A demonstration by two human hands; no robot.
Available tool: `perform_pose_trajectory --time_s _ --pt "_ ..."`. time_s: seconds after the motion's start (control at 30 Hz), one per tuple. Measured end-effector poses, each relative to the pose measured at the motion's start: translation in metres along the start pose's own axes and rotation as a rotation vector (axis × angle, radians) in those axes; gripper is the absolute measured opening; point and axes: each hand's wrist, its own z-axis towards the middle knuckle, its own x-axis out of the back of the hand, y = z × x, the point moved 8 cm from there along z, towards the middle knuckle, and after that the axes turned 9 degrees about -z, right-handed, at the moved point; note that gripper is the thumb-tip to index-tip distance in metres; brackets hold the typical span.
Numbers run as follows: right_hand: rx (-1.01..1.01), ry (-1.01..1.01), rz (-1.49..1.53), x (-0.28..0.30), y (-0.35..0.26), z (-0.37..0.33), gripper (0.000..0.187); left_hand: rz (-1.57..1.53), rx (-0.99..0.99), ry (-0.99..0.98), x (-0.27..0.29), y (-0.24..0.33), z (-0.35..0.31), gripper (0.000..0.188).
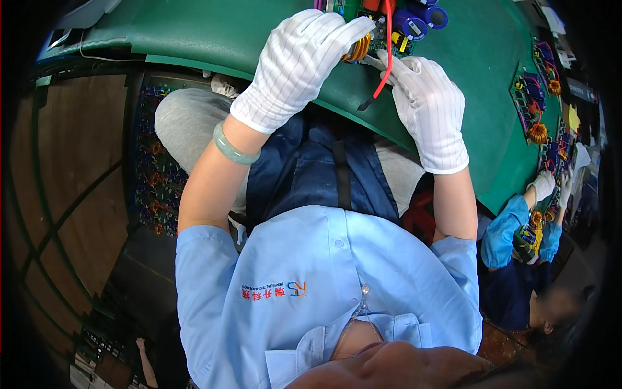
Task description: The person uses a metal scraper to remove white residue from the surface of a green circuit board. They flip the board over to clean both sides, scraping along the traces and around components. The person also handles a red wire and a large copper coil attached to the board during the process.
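Note:
A circuit board (403, 47) with blue cylindrical capacitors (411, 24) lies at the table's near side, cut off by the top of the picture. At its near edge sits a copper-wound coil (357, 49). My left hand (295, 68), in a white striped glove, has its fingers closed around the coil's left and upper side. My right hand (429, 97), gloved alike, is closed with its fingertips pinched just right of the coil; what they hold is hidden. A red wire (389, 39) with a black end runs down between my hands, passing in front of the right fingertips.
The green-topped table (483, 78) spans the upper picture. More boards with coils (532, 107) lie along its right side, where a co-worker's gloved hand (543, 185) is near another board. At left, several boards (155, 162) stand in a rack beside my knee.

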Motion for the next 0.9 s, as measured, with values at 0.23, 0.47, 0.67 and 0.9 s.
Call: perform_pose_trajectory --time_s 0.23,0.47,0.67,0.9 --pt "-0.027 -0.009 0.097 -0.0029 0.0063 0.0050 0.026 0.022 -0.011 0.001 0.0011 0.0026 0.0012 0.057" --pt "-0.015 -0.064 0.140 -0.0059 0.0083 0.0071 0.025 0.009 0.008 0.005 0.0005 0.0003 -0.0012 0.055" --pt "-0.036 0.026 0.114 -0.0005 0.0094 0.0044 0.028 0.041 0.006 -0.018 0.0025 0.0049 0.0036 0.057" --pt "-0.010 0.059 0.078 -0.0038 0.0056 -0.0008 0.033 0.050 0.003 -0.034 0.0012 0.0061 0.0064 0.061"
